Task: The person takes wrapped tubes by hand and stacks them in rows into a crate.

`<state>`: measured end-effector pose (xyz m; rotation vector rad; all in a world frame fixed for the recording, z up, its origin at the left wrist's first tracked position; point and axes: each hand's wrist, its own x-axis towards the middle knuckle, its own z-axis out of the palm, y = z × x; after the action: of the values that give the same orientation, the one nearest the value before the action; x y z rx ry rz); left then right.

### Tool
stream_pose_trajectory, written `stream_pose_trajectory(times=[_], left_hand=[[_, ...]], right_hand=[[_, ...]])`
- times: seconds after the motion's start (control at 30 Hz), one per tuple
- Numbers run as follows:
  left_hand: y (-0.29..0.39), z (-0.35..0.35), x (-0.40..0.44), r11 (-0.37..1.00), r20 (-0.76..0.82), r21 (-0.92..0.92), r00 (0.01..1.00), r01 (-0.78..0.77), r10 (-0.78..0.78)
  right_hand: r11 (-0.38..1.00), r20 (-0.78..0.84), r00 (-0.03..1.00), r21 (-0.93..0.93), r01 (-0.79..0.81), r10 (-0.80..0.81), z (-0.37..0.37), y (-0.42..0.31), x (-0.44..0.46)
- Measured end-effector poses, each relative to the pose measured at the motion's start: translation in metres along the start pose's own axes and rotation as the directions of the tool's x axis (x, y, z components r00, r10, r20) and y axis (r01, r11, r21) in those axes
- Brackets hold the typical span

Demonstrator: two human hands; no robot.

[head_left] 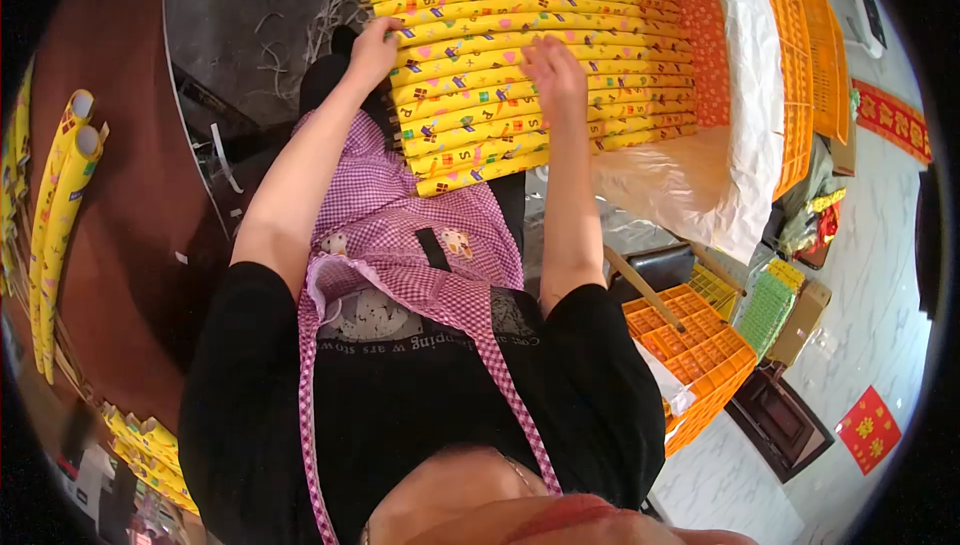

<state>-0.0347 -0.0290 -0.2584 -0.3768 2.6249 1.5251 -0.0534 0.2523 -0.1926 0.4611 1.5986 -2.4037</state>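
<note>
A row of yellow patterned paper rolls (540, 75) lies side by side in front of me, stacked against an orange-red patterned sheet (690, 25). My left hand (375, 50) is at the left ends of the rolls, its slightly bent fingertips resting on them. Over the middle of the same rolls is my right hand (556, 73), a little blurred, fingers apart and nothing held. Whether its fingertips touch the paper I cannot tell. A purple checked apron (420, 220) covers my lap below the lowest roll.
White plastic sheeting (745, 95) lines an orange crate (790, 65) on the right. Another orange crate (690, 345) stands by my right elbow. On the left, more yellow rolls (62, 205) lie by a dark red surface (130, 245). Loose strings (270, 55) lie beyond my left hand.
</note>
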Motion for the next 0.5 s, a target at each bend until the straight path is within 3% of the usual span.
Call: stream_pose_trajectory(times=[0.07,0.1,0.17,0.3,0.5], left_hand=[[0.012,0.0,-0.005,1.0,-0.059,0.01,0.998,0.004,-0.003],[0.006,0.007,-0.005,0.992,-0.162,0.046,0.979,-0.117,0.123],[0.013,0.005,-0.011,0.974,-0.161,0.094,0.962,-0.207,0.22],[0.006,0.012,-0.014,0.965,-0.218,0.105,0.941,-0.241,0.259],[-0.009,0.011,-0.022,0.929,-0.335,0.1,0.867,-0.357,0.369]], right_hand=[[0.999,0.059,0.998,-0.038,-0.034,0.036,0.005,0.014,-0.024],[0.999,0.07,0.997,-0.037,-0.04,0.042,0.006,0.021,-0.034],[0.989,-0.013,0.989,-0.014,-0.145,0.144,0.004,0.037,-0.05],[0.976,-0.037,0.978,-0.061,-0.207,0.205,0.008,0.053,-0.081],[0.984,0.063,0.983,-0.054,-0.171,0.174,0.02,0.082,-0.108]])
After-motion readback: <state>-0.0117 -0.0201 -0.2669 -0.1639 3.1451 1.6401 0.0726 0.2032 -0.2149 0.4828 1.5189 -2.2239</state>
